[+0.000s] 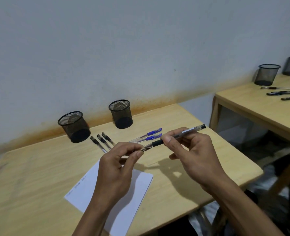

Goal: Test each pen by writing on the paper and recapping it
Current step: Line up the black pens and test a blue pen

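Paper [91,189] near table's [209,176] front edge; right hand [192,150] gripped pen [180,135], left hand [118,160] pinched probably its cap at the tip — best kept coaxial.

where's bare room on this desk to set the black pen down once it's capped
Bare patches on the wooden desk: left of the white paper, and right of the right hand toward the near right corner. It is crowded behind the hands: three black-capped pens, two blue pens and two black mesh cups.
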The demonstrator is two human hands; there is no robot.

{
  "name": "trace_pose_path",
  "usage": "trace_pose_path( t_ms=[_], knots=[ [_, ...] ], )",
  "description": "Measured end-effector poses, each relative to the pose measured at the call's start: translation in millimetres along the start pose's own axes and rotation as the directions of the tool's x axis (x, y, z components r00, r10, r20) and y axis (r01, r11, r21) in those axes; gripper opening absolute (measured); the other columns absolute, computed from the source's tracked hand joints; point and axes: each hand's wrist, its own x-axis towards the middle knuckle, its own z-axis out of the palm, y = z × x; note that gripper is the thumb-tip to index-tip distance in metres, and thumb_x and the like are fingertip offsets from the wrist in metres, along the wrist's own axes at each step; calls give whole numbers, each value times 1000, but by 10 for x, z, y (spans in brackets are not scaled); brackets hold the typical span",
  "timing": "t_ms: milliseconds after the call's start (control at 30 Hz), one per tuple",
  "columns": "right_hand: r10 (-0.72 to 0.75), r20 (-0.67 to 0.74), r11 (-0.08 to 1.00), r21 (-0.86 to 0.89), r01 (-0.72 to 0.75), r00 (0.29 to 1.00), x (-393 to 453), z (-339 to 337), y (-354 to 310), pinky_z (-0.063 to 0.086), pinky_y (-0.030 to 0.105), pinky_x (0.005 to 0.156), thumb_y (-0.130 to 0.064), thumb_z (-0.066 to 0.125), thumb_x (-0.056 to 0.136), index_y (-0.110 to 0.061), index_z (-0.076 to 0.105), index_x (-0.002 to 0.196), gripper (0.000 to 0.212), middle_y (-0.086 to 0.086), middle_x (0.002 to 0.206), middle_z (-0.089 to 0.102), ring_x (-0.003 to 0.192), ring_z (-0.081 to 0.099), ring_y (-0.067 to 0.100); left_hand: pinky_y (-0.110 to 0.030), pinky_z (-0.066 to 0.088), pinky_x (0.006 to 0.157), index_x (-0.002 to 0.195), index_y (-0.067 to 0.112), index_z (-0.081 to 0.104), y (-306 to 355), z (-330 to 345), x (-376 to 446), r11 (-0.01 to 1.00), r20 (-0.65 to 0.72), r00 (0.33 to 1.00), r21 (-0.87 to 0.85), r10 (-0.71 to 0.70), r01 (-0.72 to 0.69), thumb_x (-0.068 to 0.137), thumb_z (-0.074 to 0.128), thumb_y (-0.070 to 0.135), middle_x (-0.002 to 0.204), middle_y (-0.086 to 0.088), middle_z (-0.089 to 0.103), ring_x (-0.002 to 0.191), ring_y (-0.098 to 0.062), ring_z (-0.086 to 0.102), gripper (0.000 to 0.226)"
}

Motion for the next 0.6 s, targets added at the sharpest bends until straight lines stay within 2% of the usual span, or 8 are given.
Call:
trace_pose_path(
  t_ms=[167, 333, 400, 500, 600],
  knots=[
    [-10, -17, 999, -32, 10, 1000, 16, -15, 8, 60, 33, 63, -29, 73, 87, -21, 77, 82, 10, -9, 82, 74, 83, 66, 6, -13, 47, 68, 92, 28, 74, 0, 39, 31, 1000, 6, 1000, 0, 25, -25, 86, 70, 12, 93, 15, 70, 89, -11, 66, 18],
    [-18, -23, 996, -89, 16, 1000, 17, -9, -28, 60, 41, 79, -32, 74, 86, -21, 78, 83, 12, -10, 85, 76, 84, 69, 4, -15, 48, 69, 92, 28, 76, 33, 67, 41, 999, 14, 999, -35, 36, -35, 86, 71, 12, 91, 14, 72, 86, -11, 67, 18],
    [-28, -26, 996, -80, 26, 999, 5, 39, -40, 60, 39, 74, -30, 75, 85, -20, 77, 83, 10, -9, 84, 77, 84, 70, 3, -18, 50, 71, 92, 29, 75, 74, 82, 53, 998, 11, 998, -41, 57, -56, 86, 71, 10, 88, 14, 72, 84, -9, 67, 20],
    [-34, -67, 999, -15, 33, 997, -14, 102, -72, 57, 25, 59, -34, 75, 81, -18, 76, 84, 16, -7, 85, 78, 84, 70, 3, -27, 55, 77, 92, 28, 74, 130, 95, 56, 994, -21, 994, -33, 104, -105, 87, 71, 12, 85, 10, 72, 83, -12, 69, 17],
    [-33, -69, 999, -8, 33, 997, -6, 90, -108, 55, 22, 57, -37, 75, 78, -19, 77, 84, 20, -5, 87, 78, 86, 71, 4, -33, 55, 75, 93, 26, 75, 156, 79, 59, 991, -28, 991, -17, 134, -134, 85, 69, 18, 83, 8, 71, 82, -15, 68, 12]
  ],
)
